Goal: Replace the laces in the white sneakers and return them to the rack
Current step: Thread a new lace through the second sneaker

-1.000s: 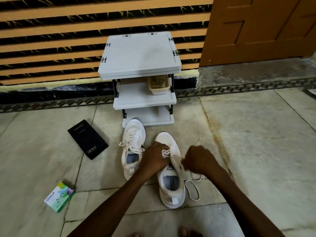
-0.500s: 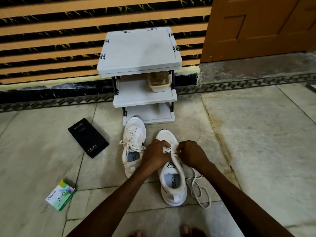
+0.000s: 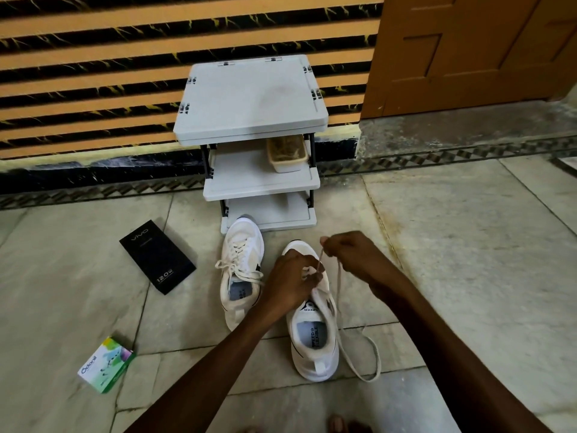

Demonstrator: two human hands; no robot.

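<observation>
Two white sneakers stand on the floor in front of a grey three-shelf rack [image 3: 253, 101]. The left sneaker [image 3: 240, 270] is laced and tied. My left hand [image 3: 290, 282] grips the front upper of the right sneaker [image 3: 315, 339] at the eyelets. My right hand [image 3: 352, 257] pinches a white lace [image 3: 338, 285] and holds it taut, up and to the right of the eyelets. The lace's loose end trails in a loop [image 3: 371, 367] on the floor beside the heel.
A black phone box [image 3: 157, 256] lies left of the sneakers, and a small green and white carton [image 3: 106, 364] lies nearer me. A beige tub [image 3: 287, 153] sits on the rack's middle shelf. An orange door [image 3: 468, 48] stands at the right. My toes [image 3: 337, 425] show at the bottom edge.
My right hand first moved in to the eyelets, then rose up and away with the lace, drawing it taut. My left hand stayed on the shoe.
</observation>
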